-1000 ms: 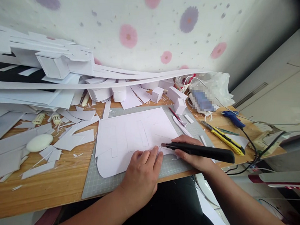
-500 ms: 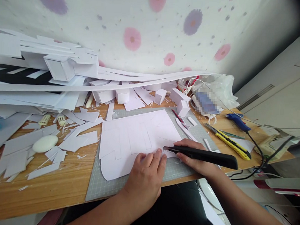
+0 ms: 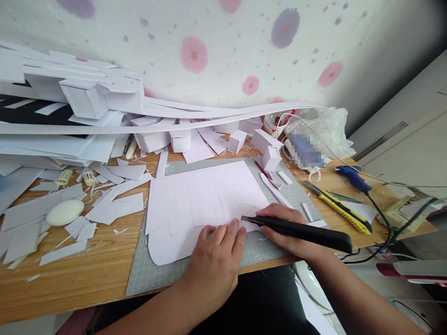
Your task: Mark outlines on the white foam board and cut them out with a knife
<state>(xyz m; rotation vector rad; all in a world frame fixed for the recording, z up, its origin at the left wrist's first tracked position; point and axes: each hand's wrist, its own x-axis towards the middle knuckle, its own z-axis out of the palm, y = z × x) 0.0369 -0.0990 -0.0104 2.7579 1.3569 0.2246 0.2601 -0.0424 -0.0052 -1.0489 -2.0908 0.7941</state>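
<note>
A white board sheet [image 3: 200,198] with pencil outlines lies on the grey cutting mat [image 3: 139,270]. My left hand [image 3: 215,252] rests on the sheet's near edge, fingers laid down against it; what is under the palm is hidden. A black utility knife [image 3: 303,229] is gripped in my right hand [image 3: 280,229]. Its blade tip points left and meets the sheet just right of my left fingertips. Beside the sheet on the right lie a dark red pen [image 3: 262,169] and narrow white offcuts [image 3: 285,177].
White scraps [image 3: 112,209] and a white oval object [image 3: 65,212] cover the left side. Folded white boxes [image 3: 271,158] stand behind the mat. To the right are a yellow utility knife [image 3: 344,211], a blue glue gun [image 3: 353,179] and cables.
The view has shifted slightly, so everything sits a little higher and further left. Both hands and the knife keep nearly the same place on the sheet.
</note>
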